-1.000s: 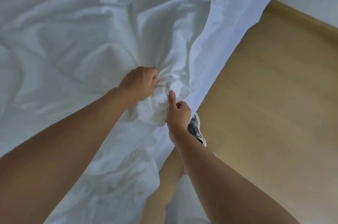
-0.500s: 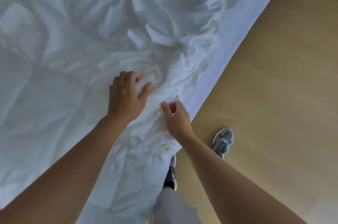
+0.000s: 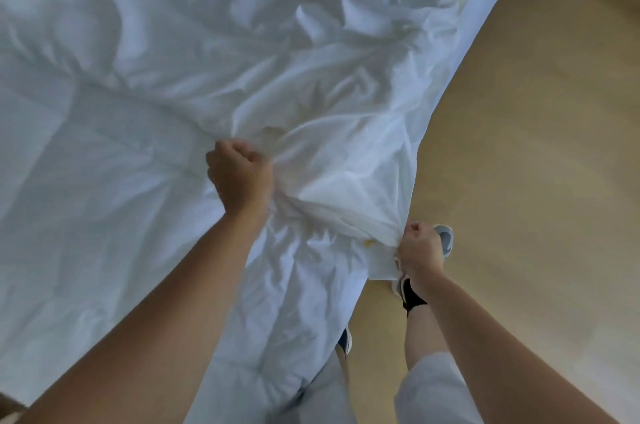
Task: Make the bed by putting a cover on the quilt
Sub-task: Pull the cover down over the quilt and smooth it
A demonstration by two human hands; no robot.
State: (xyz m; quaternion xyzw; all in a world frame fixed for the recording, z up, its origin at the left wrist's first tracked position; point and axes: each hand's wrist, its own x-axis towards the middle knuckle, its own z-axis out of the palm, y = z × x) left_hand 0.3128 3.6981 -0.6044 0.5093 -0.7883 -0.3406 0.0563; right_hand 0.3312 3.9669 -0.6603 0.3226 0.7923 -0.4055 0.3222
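Note:
A crumpled white quilt cover (image 3: pixel 339 118) spreads over the bed, with the quilt bulging under it at the left (image 3: pixel 86 163). My left hand (image 3: pixel 239 177) is clenched in a fist around a bunch of the cover near the middle. My right hand (image 3: pixel 419 247) grips the cover's corner at the bed's right edge, where a small yellow mark (image 3: pixel 369 243) shows. The fabric between both hands is pulled taut into folds. I cannot tell where the quilt ends inside the cover.
A tan wooden floor (image 3: pixel 519 163) runs along the bed's right side. My feet in grey sneakers (image 3: pixel 445 240) stand close to the bed edge, legs in light grey shorts (image 3: pixel 429 389). A pale wall strip shows at the top right.
Both hands have closed into fists on the cover. My right hand moved right and down to the bed edge, drawing the corner outward. My feet have shifted.

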